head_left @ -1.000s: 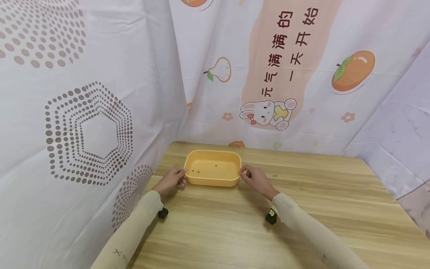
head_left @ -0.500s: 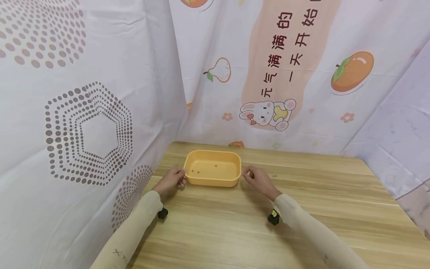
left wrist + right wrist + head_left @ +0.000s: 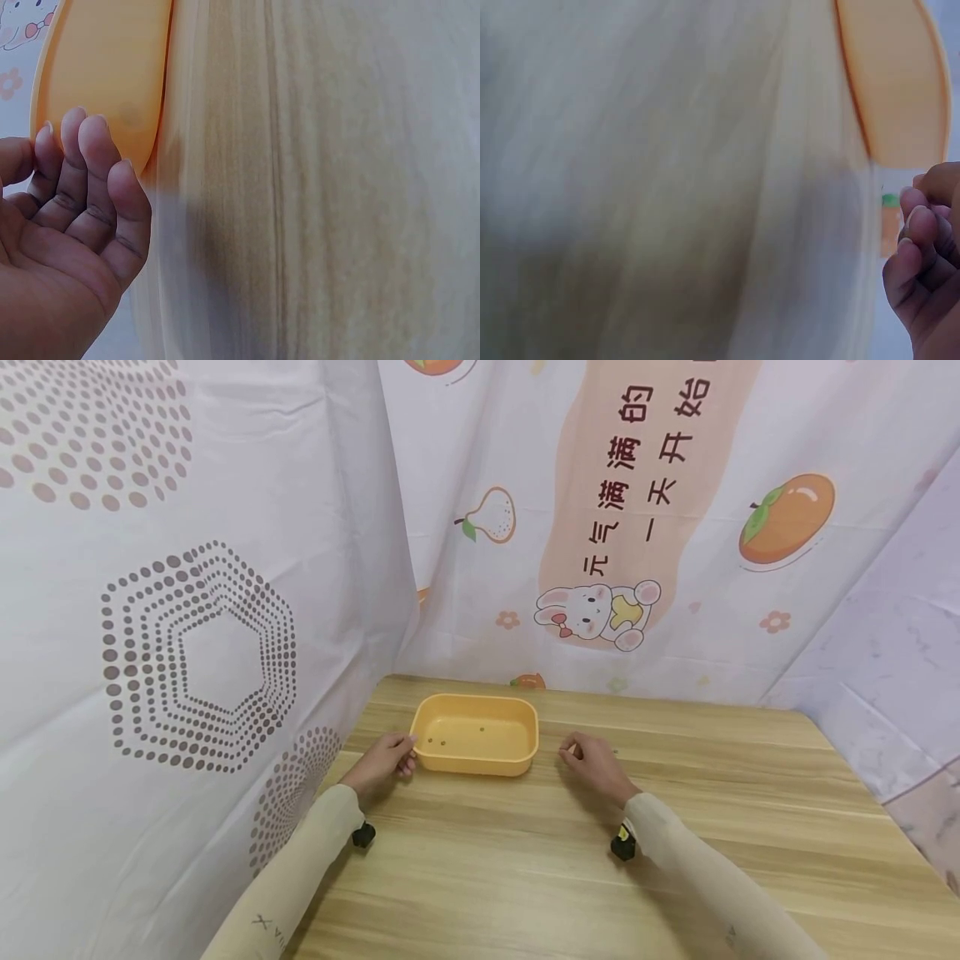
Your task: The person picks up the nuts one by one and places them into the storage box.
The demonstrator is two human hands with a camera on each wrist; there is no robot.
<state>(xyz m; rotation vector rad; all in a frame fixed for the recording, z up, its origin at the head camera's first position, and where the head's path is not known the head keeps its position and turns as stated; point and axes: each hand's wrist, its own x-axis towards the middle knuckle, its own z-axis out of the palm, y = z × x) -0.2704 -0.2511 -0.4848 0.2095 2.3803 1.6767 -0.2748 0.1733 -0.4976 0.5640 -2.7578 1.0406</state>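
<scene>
A yellow-orange plastic basin [image 3: 472,767], rectangular with rounded corners, stands on the wooden table. Three tiny dark spots dot its floor; whether they are holes or small objects I cannot tell. At the basin's left end, my left hand [image 3: 384,762] pinches the rim between thumb and index finger, and the other fingers lie against the outer wall [image 3: 112,82]. To the right of the basin, apart from it, is my right hand [image 3: 597,767]. Its fingers [image 3: 922,225] are loosely curled, with nothing visible in them.
The wooden table [image 3: 480,868] reaches to a printed cloth [image 3: 480,610] behind and a dotted white cloth [image 3: 322,610] close on the left. A tiny dark mark [image 3: 616,751] shows on the tabletop beside my right hand.
My right hand has left the basin's right rim and moved to the right. The left hand and the basin have stayed in place.
</scene>
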